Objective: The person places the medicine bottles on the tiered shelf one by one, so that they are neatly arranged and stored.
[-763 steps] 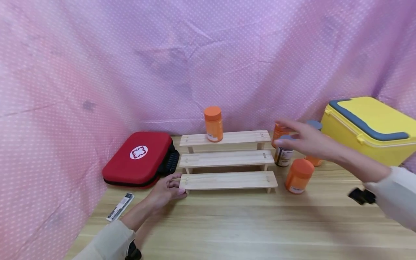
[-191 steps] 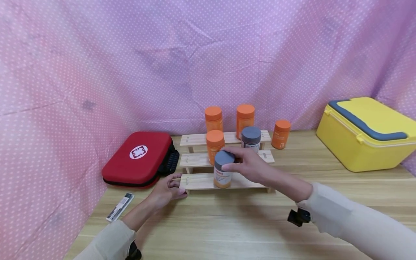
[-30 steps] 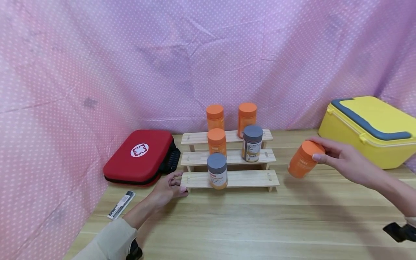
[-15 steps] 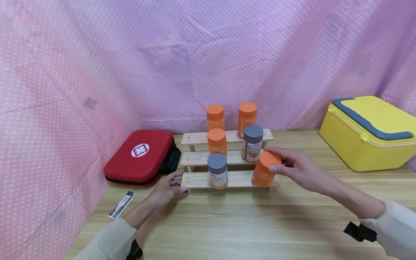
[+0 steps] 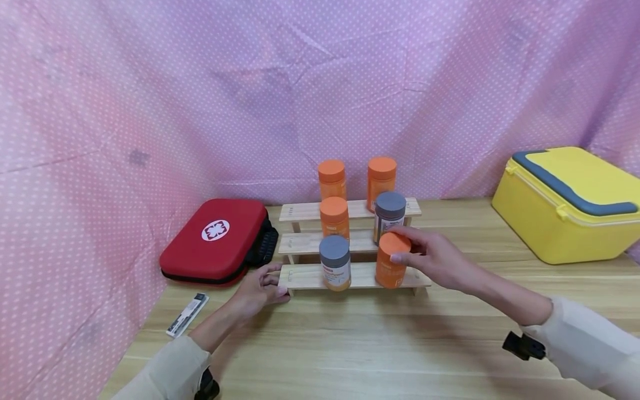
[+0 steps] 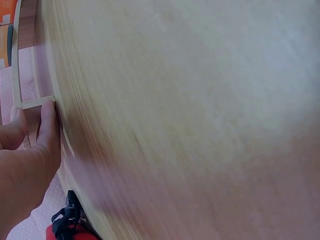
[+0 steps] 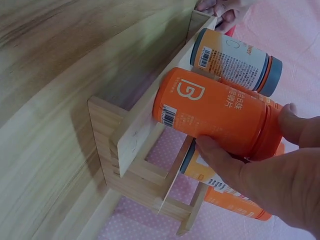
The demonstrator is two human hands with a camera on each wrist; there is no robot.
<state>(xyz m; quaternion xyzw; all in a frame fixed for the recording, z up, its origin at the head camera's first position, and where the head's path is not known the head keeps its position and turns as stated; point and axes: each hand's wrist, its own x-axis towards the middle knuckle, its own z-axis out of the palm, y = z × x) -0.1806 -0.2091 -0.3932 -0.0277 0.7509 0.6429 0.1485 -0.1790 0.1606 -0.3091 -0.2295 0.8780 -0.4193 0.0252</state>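
My right hand (image 5: 440, 258) grips an orange pill bottle (image 5: 390, 269) by its cap and upper side. That bottle stands on the right part of the front step of a three-step wooden display rack (image 5: 305, 276), its base right at the board in the right wrist view. Left of it on this step is a grey-capped bottle (image 5: 336, 269). The middle step bears an orange bottle (image 5: 334, 219) and a dark grey-capped bottle (image 5: 390, 211); two orange bottles (image 5: 381, 180) stand on the back step. My left hand (image 5: 255, 293) pinches the rack's left end between thumb and fingers (image 6: 48, 125).
A red first-aid case (image 5: 212, 239) lies left of the rack, with a small white packet (image 5: 187, 315) in front of it. At the right stands a yellow box (image 5: 560, 222) with a grey handle. Pink dotted cloth (image 5: 250, 100) hangs behind the wooden table (image 5: 320, 350).
Over 25 seconds the other bottles have come onto the rack. In the last second my right hand carried the orange bottle leftward from the table's right onto the front step. My left hand stayed.
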